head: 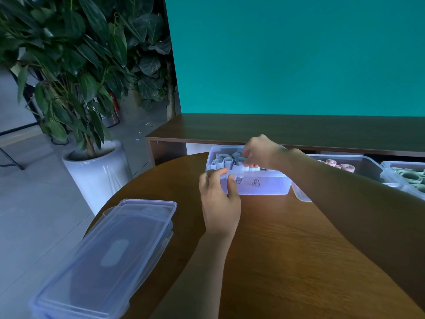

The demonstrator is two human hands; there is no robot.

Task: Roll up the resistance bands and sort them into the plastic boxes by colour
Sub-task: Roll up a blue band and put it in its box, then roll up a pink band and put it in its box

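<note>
Here is the clear rectangular plastic box (264, 184) with handwriting on its front wall, sitting on the round brown wooden surface (287, 249), its long axis running left to right across the view. Inside stand rolled pale blue-grey resistance bands (226, 161), packed side by side with their open coil ends pointing up. The left hand (219, 199) grips the box's near left corner, fingers curled over the rim and thumb on the front wall. The right hand (258, 151) reaches in from above, fingers bunched together down among the rolls; whether it pinches one I cannot tell. Just right of this box, touching it, sits a second clear plastic box (368, 164) holding pink rolled bands (340, 165), and beyond that a third clear box (391, 165) with green bands (411, 177) lying coiled flat. Near left, stacked clear plastic lids (110, 256) overhang the surface edge, long axis angled away to the right.
</note>
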